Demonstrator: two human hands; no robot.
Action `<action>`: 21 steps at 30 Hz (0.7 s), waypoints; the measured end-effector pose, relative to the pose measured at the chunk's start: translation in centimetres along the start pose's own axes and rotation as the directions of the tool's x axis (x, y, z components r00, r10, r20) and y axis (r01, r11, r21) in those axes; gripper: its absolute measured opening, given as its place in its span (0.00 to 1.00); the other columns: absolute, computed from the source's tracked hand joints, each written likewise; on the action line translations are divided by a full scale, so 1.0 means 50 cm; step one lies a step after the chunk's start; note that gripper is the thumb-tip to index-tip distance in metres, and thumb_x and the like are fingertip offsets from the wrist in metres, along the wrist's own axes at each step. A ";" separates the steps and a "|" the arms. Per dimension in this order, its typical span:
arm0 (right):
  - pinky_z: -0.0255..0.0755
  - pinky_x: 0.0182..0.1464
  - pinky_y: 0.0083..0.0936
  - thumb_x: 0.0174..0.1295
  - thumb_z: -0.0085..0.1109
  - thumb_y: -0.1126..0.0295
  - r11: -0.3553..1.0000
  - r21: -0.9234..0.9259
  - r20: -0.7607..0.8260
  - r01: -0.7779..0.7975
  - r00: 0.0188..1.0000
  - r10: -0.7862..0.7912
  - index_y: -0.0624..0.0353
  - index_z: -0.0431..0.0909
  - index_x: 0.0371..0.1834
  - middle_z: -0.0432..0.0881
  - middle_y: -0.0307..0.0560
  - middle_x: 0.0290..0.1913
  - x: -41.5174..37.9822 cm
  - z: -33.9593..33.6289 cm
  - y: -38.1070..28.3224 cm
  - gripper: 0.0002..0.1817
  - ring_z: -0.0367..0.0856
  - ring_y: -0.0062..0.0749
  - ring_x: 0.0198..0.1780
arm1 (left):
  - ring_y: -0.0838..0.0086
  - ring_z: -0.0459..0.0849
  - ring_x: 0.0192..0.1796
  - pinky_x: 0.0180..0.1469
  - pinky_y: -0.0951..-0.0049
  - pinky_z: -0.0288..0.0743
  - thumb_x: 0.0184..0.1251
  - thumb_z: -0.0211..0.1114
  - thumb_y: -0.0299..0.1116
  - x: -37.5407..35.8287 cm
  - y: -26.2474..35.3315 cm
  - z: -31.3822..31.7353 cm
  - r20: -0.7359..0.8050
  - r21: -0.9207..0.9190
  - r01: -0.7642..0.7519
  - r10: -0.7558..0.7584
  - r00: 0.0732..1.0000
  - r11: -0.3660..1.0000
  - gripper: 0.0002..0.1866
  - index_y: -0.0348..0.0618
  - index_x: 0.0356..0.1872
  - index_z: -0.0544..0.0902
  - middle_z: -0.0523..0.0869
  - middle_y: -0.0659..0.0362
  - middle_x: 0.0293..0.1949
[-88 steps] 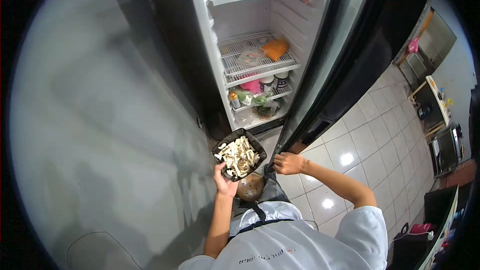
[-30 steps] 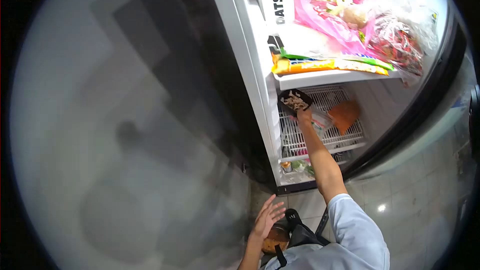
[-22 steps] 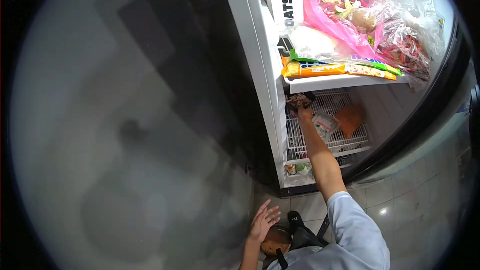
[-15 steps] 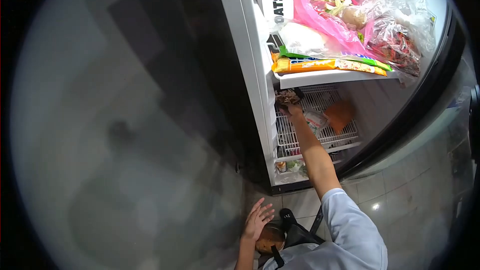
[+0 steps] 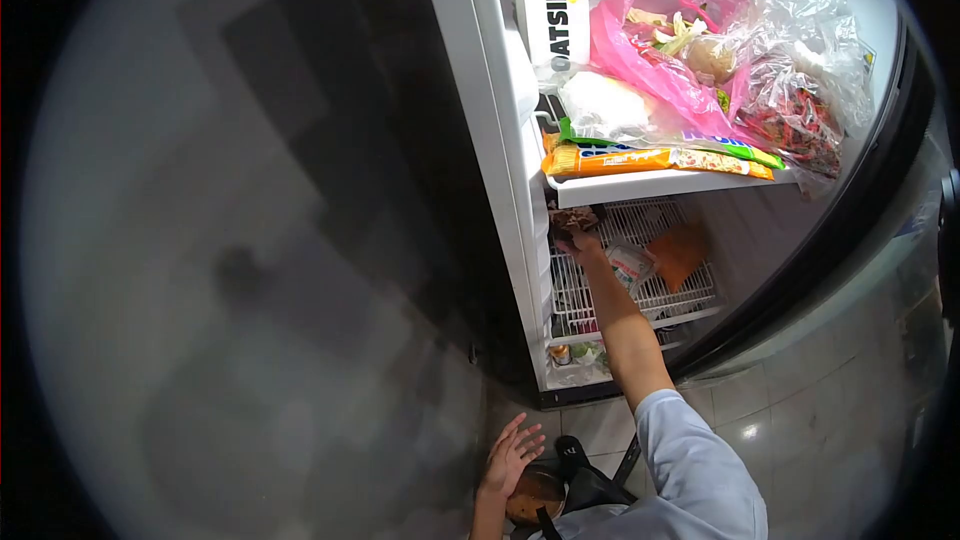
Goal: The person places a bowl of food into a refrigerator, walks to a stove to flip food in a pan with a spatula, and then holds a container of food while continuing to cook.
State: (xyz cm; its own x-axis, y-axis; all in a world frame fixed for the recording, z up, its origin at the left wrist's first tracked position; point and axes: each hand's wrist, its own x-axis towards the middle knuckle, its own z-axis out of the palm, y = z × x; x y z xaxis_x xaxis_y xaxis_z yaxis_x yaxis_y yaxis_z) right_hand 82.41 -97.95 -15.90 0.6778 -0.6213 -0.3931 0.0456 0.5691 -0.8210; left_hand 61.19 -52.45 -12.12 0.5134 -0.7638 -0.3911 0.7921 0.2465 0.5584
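Inside the open fridge, my right hand [image 5: 578, 240] reaches to the back left of the middle wire shelf [image 5: 650, 300]. It touches a dark container of brownish pieces [image 5: 574, 218]; its fingers are partly hidden and small, so their grip cannot be made out. Right of my wrist lie a clear packet with a label [image 5: 630, 265] and an orange bag [image 5: 679, 253]. My left hand [image 5: 514, 455] is low in the view, outside the fridge, with its fingers spread and nothing in it. Just below it is a round container with orange-brown contents [image 5: 537, 497].
The upper shelf [image 5: 665, 187] holds an Oatside carton [image 5: 553, 10], a pink bag of vegetables [image 5: 660, 50], clear bags [image 5: 800, 120] and an orange noodle packet [image 5: 655, 160]. The fridge door [image 5: 850, 230] stands open at right; small items sit on the lower shelf.
The fridge and its contents appear slightly lower in the view, and more of the carton shows. My right hand remains at the dark container; my left hand remains spread.
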 end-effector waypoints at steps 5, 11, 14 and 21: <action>0.84 0.43 0.45 0.66 0.55 0.70 0.992 0.019 -0.079 0.123 0.989 -0.122 0.50 0.67 0.59 0.79 0.48 0.49 -0.042 0.040 -0.004 0.18 0.81 0.41 0.47 | 0.60 0.74 0.59 0.62 0.59 0.68 0.72 0.52 0.45 0.006 0.003 -0.001 0.020 -0.003 -0.027 0.027 0.999 1.000 0.29 0.44 0.70 0.59 0.73 0.48 0.60; 0.84 0.42 0.45 0.66 0.54 0.71 0.999 0.037 -0.033 0.020 0.999 -0.018 0.52 0.67 0.59 0.80 0.50 0.49 -0.039 0.038 -0.018 0.18 0.81 0.42 0.48 | 0.61 0.75 0.59 0.62 0.60 0.68 0.72 0.51 0.44 0.011 0.007 0.006 0.019 -0.006 -0.012 0.012 1.000 1.000 0.29 0.44 0.70 0.59 0.73 0.49 0.60; 0.85 0.41 0.43 0.67 0.53 0.70 0.999 0.054 -0.002 -0.004 1.000 0.004 0.53 0.67 0.58 0.80 0.51 0.48 -0.025 0.028 -0.011 0.17 0.82 0.43 0.45 | 0.61 0.75 0.59 0.61 0.61 0.68 0.72 0.51 0.43 0.012 0.007 0.010 0.034 -0.009 -0.017 0.017 0.999 1.000 0.28 0.44 0.69 0.60 0.73 0.49 0.60; 0.86 0.40 0.39 0.67 0.50 0.72 1.000 -0.008 -0.017 0.026 1.000 -0.026 0.63 0.67 0.55 0.79 0.56 0.40 -0.131 0.050 -0.058 0.15 0.83 0.44 0.39 | 0.62 0.75 0.58 0.61 0.62 0.68 0.72 0.52 0.43 0.009 0.043 0.037 0.026 0.005 0.001 -0.001 1.000 1.000 0.28 0.44 0.69 0.60 0.74 0.50 0.59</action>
State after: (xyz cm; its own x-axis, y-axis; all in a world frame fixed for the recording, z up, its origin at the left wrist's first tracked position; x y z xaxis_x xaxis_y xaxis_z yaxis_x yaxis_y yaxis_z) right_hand 79.67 -94.19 -9.92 0.6638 -0.6449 -0.3787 0.0576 0.5489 -0.8339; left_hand 62.51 -53.35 -9.73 0.5038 -0.7793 -0.3727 0.7910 0.2429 0.5615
